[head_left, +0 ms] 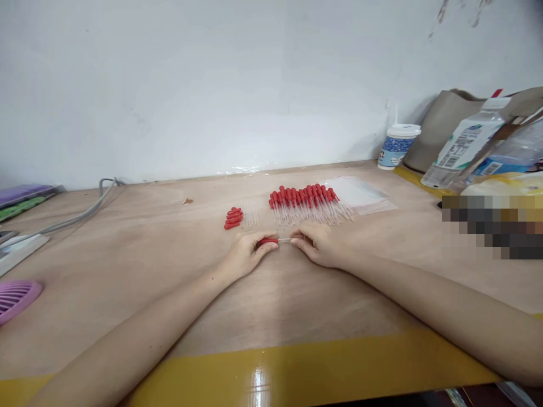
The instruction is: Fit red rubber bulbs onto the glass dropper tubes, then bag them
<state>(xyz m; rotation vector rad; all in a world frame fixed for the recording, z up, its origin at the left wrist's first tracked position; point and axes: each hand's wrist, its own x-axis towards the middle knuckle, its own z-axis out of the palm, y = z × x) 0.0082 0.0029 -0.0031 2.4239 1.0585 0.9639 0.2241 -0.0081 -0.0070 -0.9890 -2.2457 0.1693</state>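
My left hand (244,251) is closed on a red rubber dropper bulb (270,241), its open end facing right. Between thumb and fingers, my right hand (318,244) pinches a thin clear dropper tube (284,240). The tube's left end meets the bulb's mouth; whether it sits inside I cannot tell. Just beyond my left hand lie several loose red bulbs (233,218), with several bare clear tubes (251,212) beside them. Past my right hand stretches a row of droppers (303,198), red bulbs pointing away and clear tubes towards me.
A clear plastic bag (360,193) lies behind the droppers. At the right stand a lidded paper cup (399,147), a plastic bottle (466,141) and a grey-beige bag (436,130). A grey cable (85,213) and a pink slatted object (19,299) are at the left.
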